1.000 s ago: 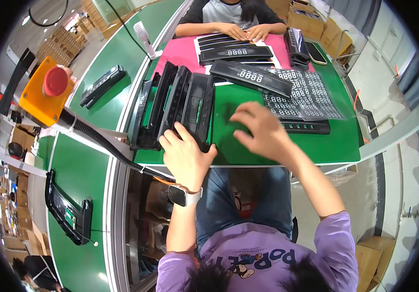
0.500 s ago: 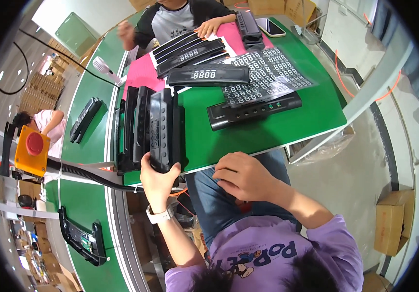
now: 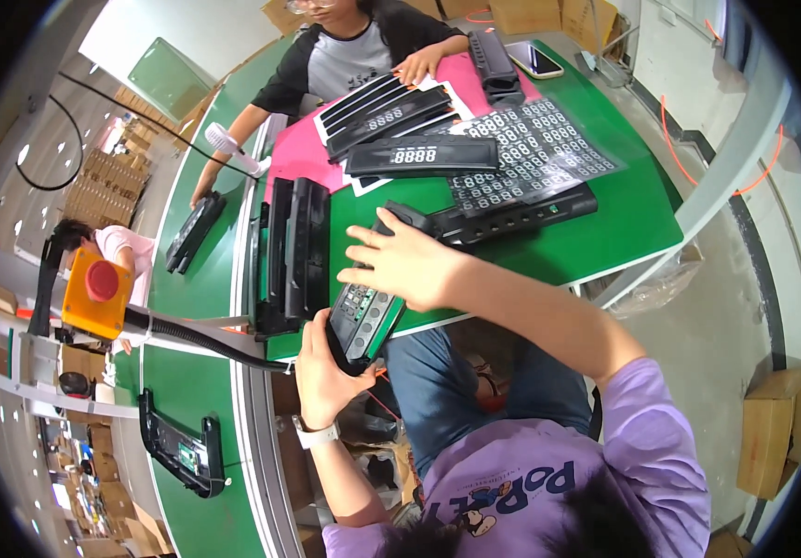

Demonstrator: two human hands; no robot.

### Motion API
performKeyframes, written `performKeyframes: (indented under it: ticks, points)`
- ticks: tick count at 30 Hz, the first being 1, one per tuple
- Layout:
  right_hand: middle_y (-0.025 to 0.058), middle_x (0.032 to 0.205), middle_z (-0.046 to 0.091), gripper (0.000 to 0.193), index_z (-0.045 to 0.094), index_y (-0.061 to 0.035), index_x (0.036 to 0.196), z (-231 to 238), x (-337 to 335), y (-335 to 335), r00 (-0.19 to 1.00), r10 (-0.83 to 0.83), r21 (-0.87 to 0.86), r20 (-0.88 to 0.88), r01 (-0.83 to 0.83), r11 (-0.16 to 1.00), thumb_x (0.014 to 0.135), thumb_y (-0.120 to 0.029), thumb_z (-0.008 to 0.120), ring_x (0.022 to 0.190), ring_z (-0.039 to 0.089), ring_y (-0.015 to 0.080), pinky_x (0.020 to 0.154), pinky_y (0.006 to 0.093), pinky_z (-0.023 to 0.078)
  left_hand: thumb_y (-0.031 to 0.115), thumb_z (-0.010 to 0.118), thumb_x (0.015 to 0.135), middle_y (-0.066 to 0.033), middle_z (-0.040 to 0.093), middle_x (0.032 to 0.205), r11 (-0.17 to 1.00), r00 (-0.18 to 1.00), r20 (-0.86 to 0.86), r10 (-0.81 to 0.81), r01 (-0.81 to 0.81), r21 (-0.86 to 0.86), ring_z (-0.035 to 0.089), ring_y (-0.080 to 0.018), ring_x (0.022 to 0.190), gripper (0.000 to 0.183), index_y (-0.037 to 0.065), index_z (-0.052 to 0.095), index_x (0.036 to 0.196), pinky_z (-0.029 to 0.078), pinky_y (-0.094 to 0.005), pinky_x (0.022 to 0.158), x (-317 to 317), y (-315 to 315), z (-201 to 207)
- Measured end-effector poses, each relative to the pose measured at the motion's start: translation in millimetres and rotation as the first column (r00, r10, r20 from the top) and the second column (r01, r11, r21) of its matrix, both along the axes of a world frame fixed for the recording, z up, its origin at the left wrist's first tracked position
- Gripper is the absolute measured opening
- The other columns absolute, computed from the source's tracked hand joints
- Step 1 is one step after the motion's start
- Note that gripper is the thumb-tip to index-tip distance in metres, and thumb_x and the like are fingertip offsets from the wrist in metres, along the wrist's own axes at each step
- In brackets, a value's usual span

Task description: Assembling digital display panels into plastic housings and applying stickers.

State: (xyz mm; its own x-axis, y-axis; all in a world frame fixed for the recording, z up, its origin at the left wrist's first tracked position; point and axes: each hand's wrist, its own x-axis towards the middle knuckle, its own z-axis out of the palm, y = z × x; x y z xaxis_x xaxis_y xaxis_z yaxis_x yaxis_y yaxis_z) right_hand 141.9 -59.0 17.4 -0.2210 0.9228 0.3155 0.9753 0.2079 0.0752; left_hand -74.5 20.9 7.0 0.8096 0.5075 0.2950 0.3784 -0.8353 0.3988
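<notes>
My left hand (image 3: 324,374) is wrapped around the lower end of a long black device housing (image 3: 361,321) at the front edge of the green table. A strip of green circuit board and a row of round grey buttons show on the housing. Across its upper part lies my right hand (image 3: 414,265), fingers spread and stretched out, touching the housing and covering some of it. Left of it stand several similar black housings (image 3: 306,246) side by side. Behind my right hand, another black housing (image 3: 540,212) lies partly under a sheet of digit-display overlays (image 3: 540,153).
Black display panels (image 3: 419,155) lie on a pink mat (image 3: 293,153) across the table, where a co-worker reaches left to a black housing (image 3: 198,228). An orange box with a red button (image 3: 101,284) stands at left. A phone (image 3: 535,60) lies at the far right.
My left hand has lifted a housing from the row and tilted it toward me. My right hand has moved from my lap onto it. The co-worker's arm now reaches left.
</notes>
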Motion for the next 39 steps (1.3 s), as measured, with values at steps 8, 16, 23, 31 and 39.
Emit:
performKeyframes:
  ticks: [8, 16, 23, 31, 39]
  points:
    - [0.0057, 0.105, 0.057, 0.095, 0.054, -0.0161, 0.129, 16.4, 17.1, 40.0, 0.985, 0.150, -0.229, -0.084, -0.166, 0.959, 0.044, -0.032, 0.091, 0.106, 0.054, 0.0252, 0.091, 0.0383, 0.041, 0.014, 0.085, 0.052, -0.0194, 0.056, 0.119, 0.999, 0.998, 0.063, -0.005, 0.002, 0.052, 0.053, -0.0378, 0.110, 0.093, 0.002, 0.043, 0.135, 0.044, -0.0434, 0.096, -17.2, 21.3, -4.4]
    - [0.0115, 0.102, 0.060, 0.087, 0.056, -0.0128, 0.127, 31.5, 32.5, 48.1, 0.971, 0.112, -0.364, -0.211, -0.184, 0.913, 0.048, -0.034, 0.088, 0.098, 0.060, 0.0306, 0.087, 0.0398, 0.044, 0.011, 0.088, 0.051, -0.0175, 0.048, 0.134, 0.999, 0.981, 0.189, 0.034, -0.035, -0.002, 0.047, -0.0352, 0.123, 0.102, 0.005, 0.039, 0.140, 0.039, -0.0421, 0.104, -19.3, 22.1, -10.9]
    - [0.0117, 0.098, 0.061, 0.069, 0.062, -0.0087, 0.117, 10.3, 39.5, 45.0, 0.898, 0.226, -0.187, -0.378, -0.313, 0.931, 0.054, -0.030, 0.082, 0.093, 0.061, 0.0320, 0.081, 0.0405, 0.048, 0.014, 0.090, 0.051, -0.0168, 0.054, 0.127, 0.996, 0.941, 0.331, 0.068, -0.043, -0.083, 0.052, -0.0352, 0.117, 0.094, 0.004, 0.047, 0.133, 0.042, -0.0422, 0.101, -22.6, 23.0, -23.5]
    - [0.0127, 0.101, 0.064, 0.070, 0.060, -0.0077, 0.117, 16.0, 29.6, 46.4, 0.897, 0.160, -0.357, -0.411, -0.321, 0.877, 0.054, -0.027, 0.081, 0.092, 0.063, 0.0332, 0.081, 0.0415, 0.050, 0.019, 0.090, 0.054, -0.0172, 0.055, 0.126, 0.996, 0.959, 0.283, 0.008, 0.018, -0.089, 0.054, -0.0353, 0.116, 0.084, 0.003, 0.052, 0.127, 0.044, -0.0416, 0.099, -26.1, 26.3, -28.0]
    - [0.0123, 0.082, 0.061, 0.060, 0.058, -0.0028, 0.101, 12.3, 15.5, 12.1, 0.970, 0.152, -0.222, -0.191, -0.193, 0.956, 0.046, -0.016, 0.076, 0.075, 0.063, 0.0338, 0.062, 0.0422, 0.050, 0.018, 0.091, 0.050, -0.0153, 0.061, 0.120, 0.997, 0.929, 0.364, -0.059, 0.074, -0.029, 0.059, -0.0334, 0.111, 0.071, 0.002, 0.061, 0.113, 0.048, -0.0414, 0.095, -20.9, 24.0, -27.9]
